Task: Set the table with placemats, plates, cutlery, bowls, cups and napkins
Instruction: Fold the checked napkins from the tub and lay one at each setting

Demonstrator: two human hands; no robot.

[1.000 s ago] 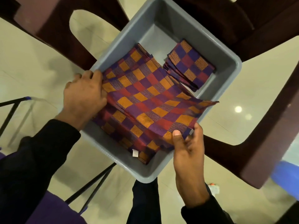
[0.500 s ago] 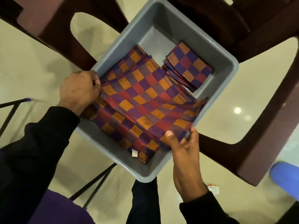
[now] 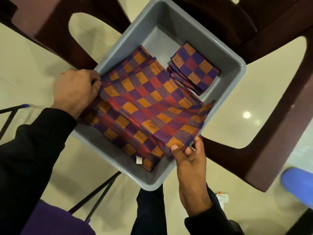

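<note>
A grey plastic bin [image 3: 210, 38] holds a stack of checked placemats in purple, red and orange. The top placemat [image 3: 149, 107] is partly lifted and rumpled. My left hand [image 3: 76, 90] grips its left edge at the bin's rim. My right hand [image 3: 189, 156] pinches its near right corner between thumb and fingers. A smaller stack of folded checked napkins [image 3: 194, 68] lies in the bin's far right corner. A white label [image 3: 138, 160] shows on a lower placemat.
Dark brown chairs [image 3: 279, 116] surround the bin, which rests over a pale tiled floor [image 3: 25, 68]. Black metal legs [image 3: 94, 197] run below the bin at left. A blue object [image 3: 298, 184] sits at the right edge. My dark trouser legs show below.
My left hand has shifted left and bunched the placemat's edge. The right corner of the top placemat has pulled in from over the bin's rim toward my right hand.
</note>
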